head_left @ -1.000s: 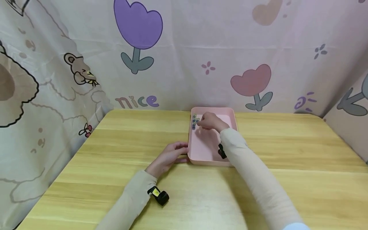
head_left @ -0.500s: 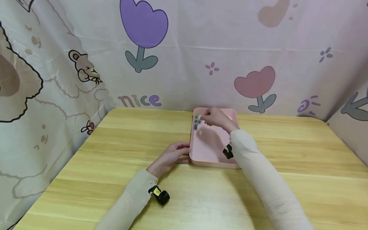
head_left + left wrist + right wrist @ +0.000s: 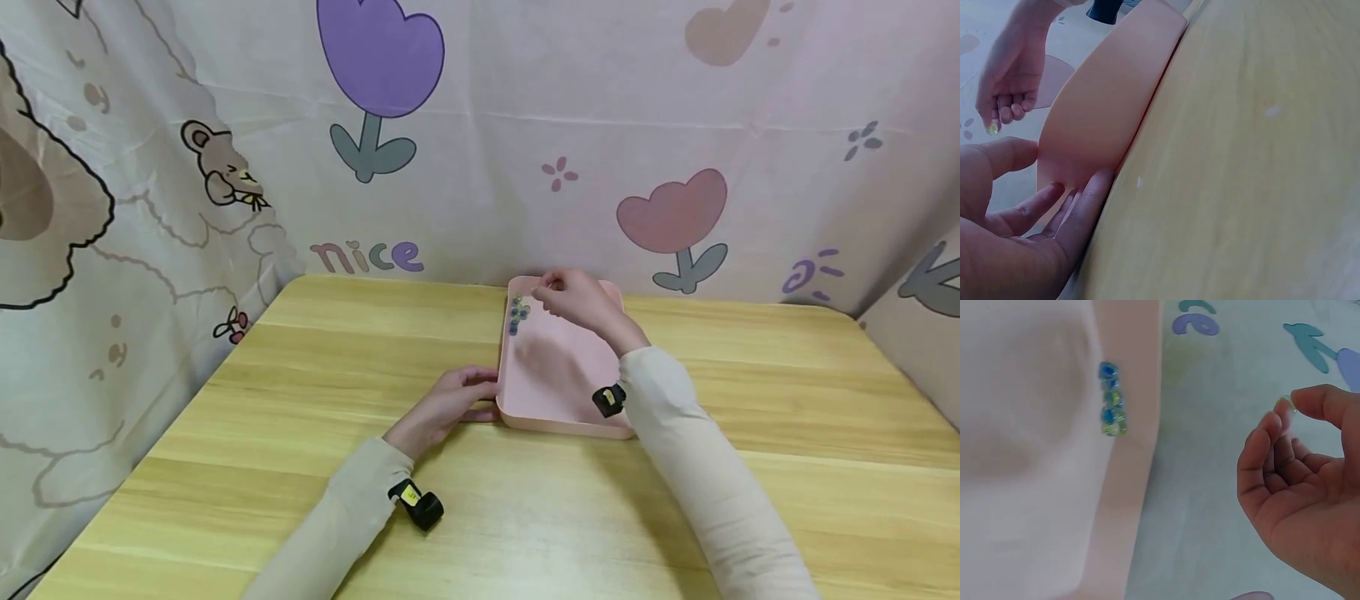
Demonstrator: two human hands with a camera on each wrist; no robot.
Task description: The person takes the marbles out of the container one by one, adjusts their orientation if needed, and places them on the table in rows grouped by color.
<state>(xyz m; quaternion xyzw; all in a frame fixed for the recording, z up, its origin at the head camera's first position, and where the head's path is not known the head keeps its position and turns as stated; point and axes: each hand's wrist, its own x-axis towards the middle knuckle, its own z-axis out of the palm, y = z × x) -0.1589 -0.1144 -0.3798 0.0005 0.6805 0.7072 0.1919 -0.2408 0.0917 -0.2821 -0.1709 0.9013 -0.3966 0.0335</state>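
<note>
My right hand (image 3: 1300, 469) pinches a small clear marble (image 3: 1286, 402) with yellow-green in it between thumb and forefinger, the other fingers curled in. It is raised over the far part of a pink tray (image 3: 540, 400). Several glass marbles (image 3: 1112, 400), blue and yellow-green, lie bunched along the tray's left wall in the right wrist view and at its far left in the head view. My left hand (image 3: 453, 398) rests on the table, its extended fingertips against the outside of the tray's left wall (image 3: 1100, 100).
The tray stands on a wood-grain table (image 3: 360, 342), close to its back edge. Behind the table hangs a printed curtain (image 3: 495, 125) with flowers and lettering, which also runs down the left side. A black wrist camera (image 3: 417, 505) sits on the left sleeve.
My right hand has lifted away from the bunched marbles and moved up and to the right, pinching a marble. The left hand stays at the tray's wall. The head view has shifted slightly.
</note>
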